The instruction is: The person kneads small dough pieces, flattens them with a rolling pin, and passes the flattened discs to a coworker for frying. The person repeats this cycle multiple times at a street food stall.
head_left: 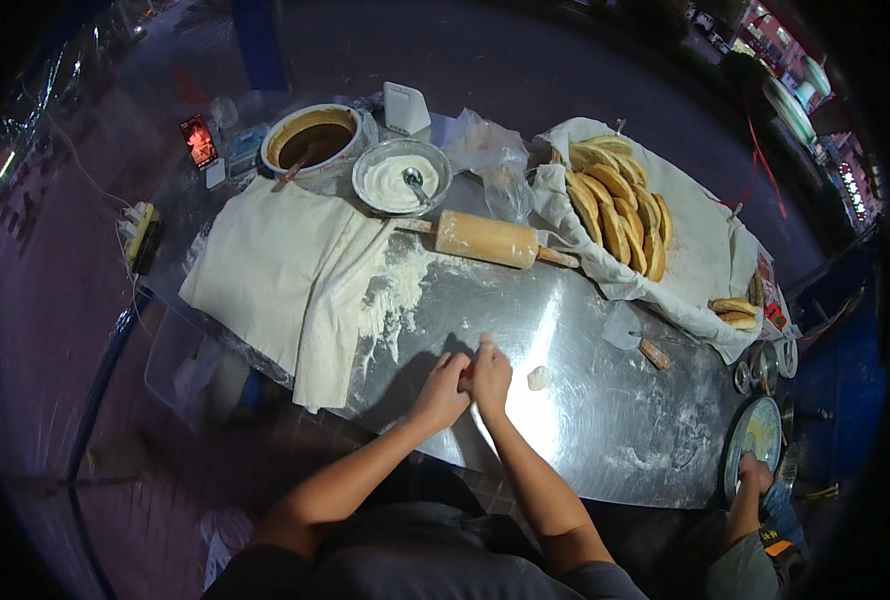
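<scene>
My left hand (443,394) and my right hand (491,375) meet above a floured stainless steel table (475,300). Their fingers are curled against each other, and the knuckles hide whatever may be between them. Just right of my right hand, a small lump of dough (538,378) lies on the bare metal. Loose white flour (396,296) is spread beyond my left hand, beside a cream cloth (265,262) draped over the table's left side. Farther off, a thick wooden rolling pin (486,238) rests crosswise, one handle close to the cloth.
Flatbreads (614,202) fill part of a cloth-lined basket (700,225) at right. A flour bowl (402,178) with a spoon and a pot of brown sauce (314,142) stand behind. A scraper (653,354) lies right. Another person's hand (754,472) is at a round dish (760,431).
</scene>
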`<state>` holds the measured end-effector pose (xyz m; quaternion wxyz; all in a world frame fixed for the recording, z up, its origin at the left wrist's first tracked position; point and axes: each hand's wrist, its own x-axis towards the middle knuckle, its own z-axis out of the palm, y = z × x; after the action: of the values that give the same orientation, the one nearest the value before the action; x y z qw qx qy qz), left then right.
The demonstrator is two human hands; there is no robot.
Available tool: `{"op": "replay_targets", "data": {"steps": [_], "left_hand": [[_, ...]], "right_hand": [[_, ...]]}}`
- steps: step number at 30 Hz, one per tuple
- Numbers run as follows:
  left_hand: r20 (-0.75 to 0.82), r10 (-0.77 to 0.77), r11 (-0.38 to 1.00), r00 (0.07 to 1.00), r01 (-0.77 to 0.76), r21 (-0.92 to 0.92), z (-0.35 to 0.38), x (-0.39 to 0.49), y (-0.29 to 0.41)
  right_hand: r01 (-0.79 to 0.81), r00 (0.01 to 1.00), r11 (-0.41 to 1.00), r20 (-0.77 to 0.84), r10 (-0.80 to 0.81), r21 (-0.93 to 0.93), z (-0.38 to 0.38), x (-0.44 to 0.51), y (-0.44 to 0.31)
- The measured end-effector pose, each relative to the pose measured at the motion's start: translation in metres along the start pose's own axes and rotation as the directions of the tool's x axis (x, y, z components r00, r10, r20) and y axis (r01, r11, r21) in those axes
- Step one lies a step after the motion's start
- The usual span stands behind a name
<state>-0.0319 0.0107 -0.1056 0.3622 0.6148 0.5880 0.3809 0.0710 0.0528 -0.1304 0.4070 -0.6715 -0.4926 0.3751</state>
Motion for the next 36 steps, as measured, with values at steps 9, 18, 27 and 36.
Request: {"op": "replay_targets", "data": {"steps": [9, 18, 27, 36], "left_hand": [[-0.223, -0.202, 0.979, 0.954, 0.203, -0.019, 0.012, -0.008, -0.04], [0.162, 0.141, 0.982, 0.977, -0.159, 0.105, -0.038, -0.009, -0.021], [0.441, 0.146, 0.984, 0.885, -0.177, 0.029, -0.048, 0.047, -0.072], [0.753, 0.533, 0.844, 0.386, -0.189, -0.501, -0.045, -0.048, 0.016]], "right_hand": [[0.327, 0.907, 0.898, -0.168, -0.386, -0.295, 0.039, 0.028, 0.007], [0.258, 0.912, 0.906, -0.226, -0.343, -0.336, 0.023, -0.045, -0.003], [-0.119, 0.75, 0.97, -0.621, 0.229, 0.214, 0.086, -0.016, 0.011], [0.125, 0.381, 0.838, -0.806, 0.453, 0.531, 0.016, -0.168, -0.04]]}}
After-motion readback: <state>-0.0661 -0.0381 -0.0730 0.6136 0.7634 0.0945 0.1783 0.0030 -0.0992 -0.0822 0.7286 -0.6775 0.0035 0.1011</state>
